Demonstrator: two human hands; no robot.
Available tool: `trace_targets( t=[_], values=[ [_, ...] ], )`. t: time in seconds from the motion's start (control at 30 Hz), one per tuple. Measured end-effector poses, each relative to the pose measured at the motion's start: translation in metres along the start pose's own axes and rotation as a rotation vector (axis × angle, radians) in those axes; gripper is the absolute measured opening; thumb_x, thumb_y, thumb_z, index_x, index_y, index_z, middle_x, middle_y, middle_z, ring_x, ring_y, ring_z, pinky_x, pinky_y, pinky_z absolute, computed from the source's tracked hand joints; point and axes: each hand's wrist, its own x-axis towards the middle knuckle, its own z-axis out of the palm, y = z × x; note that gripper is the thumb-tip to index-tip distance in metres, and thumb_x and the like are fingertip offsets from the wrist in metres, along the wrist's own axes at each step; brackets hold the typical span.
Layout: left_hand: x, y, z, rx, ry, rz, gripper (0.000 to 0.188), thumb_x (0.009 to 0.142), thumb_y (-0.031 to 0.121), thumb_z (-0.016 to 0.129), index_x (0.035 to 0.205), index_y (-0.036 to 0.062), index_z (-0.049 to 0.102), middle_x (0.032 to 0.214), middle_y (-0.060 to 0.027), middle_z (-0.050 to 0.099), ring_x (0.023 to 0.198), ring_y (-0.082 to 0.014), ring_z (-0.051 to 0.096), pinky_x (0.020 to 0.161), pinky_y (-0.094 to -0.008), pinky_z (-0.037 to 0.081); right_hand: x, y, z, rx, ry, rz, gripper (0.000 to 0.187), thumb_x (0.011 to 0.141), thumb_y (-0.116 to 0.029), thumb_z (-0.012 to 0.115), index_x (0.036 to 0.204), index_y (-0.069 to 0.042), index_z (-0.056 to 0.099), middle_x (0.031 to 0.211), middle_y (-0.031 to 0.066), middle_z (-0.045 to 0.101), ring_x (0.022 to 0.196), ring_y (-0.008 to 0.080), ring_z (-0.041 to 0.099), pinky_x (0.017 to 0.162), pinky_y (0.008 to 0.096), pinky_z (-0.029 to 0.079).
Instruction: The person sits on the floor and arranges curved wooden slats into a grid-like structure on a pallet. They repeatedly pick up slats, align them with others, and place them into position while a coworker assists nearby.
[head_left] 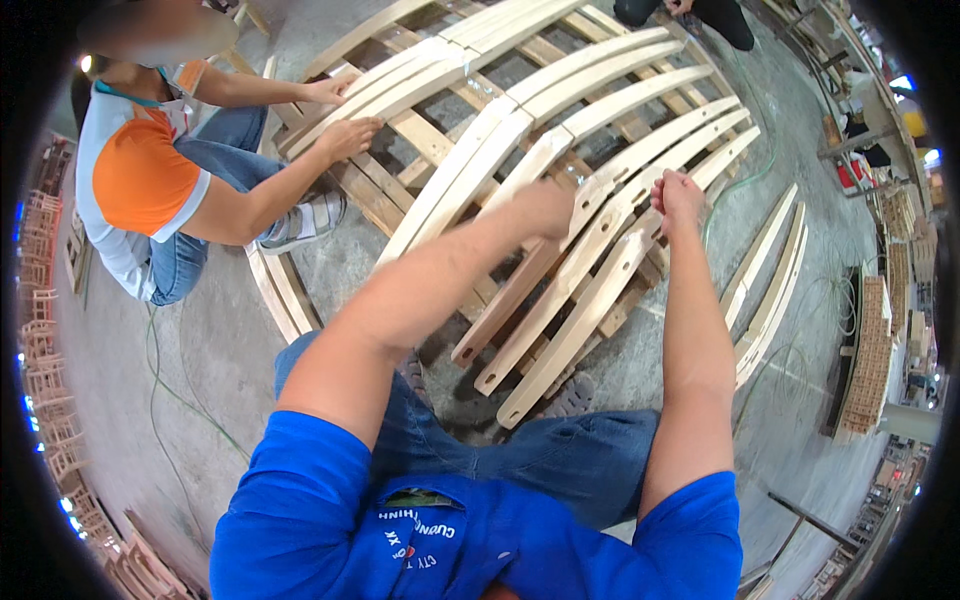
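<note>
Several curved wooden slats (590,338) lie side by side in front of me, the near ones with oval slots cut near their ends. My left hand (546,210) is over the slats at their middle, curled and smeared by motion, so its fingers do not show clearly. Just right of it, my right hand (681,198) is closed above the rightmost slats, with thumb and fingers pressed together. Whatever it holds, if anything, is hidden. More pale curved slats (440,205) lie farther left. All of them rest on a wooden pallet (420,135).
At the left a co-worker (150,150) in an orange and white shirt crouches, hands on the far-left slats. Loose curved slats (765,300) lie on the concrete floor (215,345) at the right. A thin green hose (770,135) runs nearby. Another person (725,20) is at the top.
</note>
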Motion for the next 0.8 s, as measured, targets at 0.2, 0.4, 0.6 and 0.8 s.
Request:
trace_targets(
  t=[0.2, 0.4, 0.6, 0.8],
  values=[
    [-0.017, 0.014, 0.064, -0.188, -0.052, -0.235, 0.05, 0.08, 0.018, 0.074, 0.123, -0.0052, 0.062, 0.117, -0.0244, 0.072, 0.109, -0.0367, 0.072, 0.092, -0.0453, 0.059, -0.002, 0.005, 0.004, 0.027, 0.006, 0.013, 0.014, 0.098, -0.015, 0.065, 0.097, -0.002, 0.059, 0.079, 0.0067, 0.064, 0.058, 0.0128, 0.061, 0.043, 0.0256, 0.046],
    [-0.022, 0.017, 0.085, -0.387, 0.132, -0.355, 0.054, 0.083, 0.028, 0.071, 0.123, -0.0046, 0.055, 0.119, -0.029, 0.067, 0.113, -0.0416, 0.068, 0.099, -0.0491, 0.055, -0.005, 0.007, 0.006, 0.028, -0.006, 0.03, 0.013, 0.1, -0.016, 0.063, 0.097, -0.003, 0.06, 0.079, 0.0066, 0.064, 0.058, 0.0122, 0.06, 0.043, 0.0251, 0.046],
    [-0.004, -0.018, 0.074, -0.598, 0.134, -0.334, 0.065, 0.082, 0.04, 0.068, 0.125, -0.0065, 0.057, 0.124, -0.0309, 0.066, 0.116, -0.042, 0.067, 0.101, -0.0454, 0.053, -0.007, 0.01, -0.002, 0.04, 0.025, 0.037, 0.013, 0.098, -0.016, 0.065, 0.097, -0.004, 0.061, 0.079, 0.0064, 0.064, 0.058, 0.0123, 0.06, 0.042, 0.0256, 0.046],
    [0.005, -0.075, 0.044, -1.056, 0.052, -0.073, 0.055, 0.108, 0.044, 0.049, 0.12, -0.0067, 0.066, 0.117, -0.0151, 0.07, 0.112, -0.0271, 0.066, 0.1, -0.038, 0.05, -0.022, -0.002, 0.03, 0.081, -0.073, 0.011, 0.012, 0.096, -0.014, 0.064, 0.097, -0.003, 0.061, 0.076, 0.0059, 0.063, 0.057, 0.0131, 0.06, 0.042, 0.0268, 0.046]
  ],
)
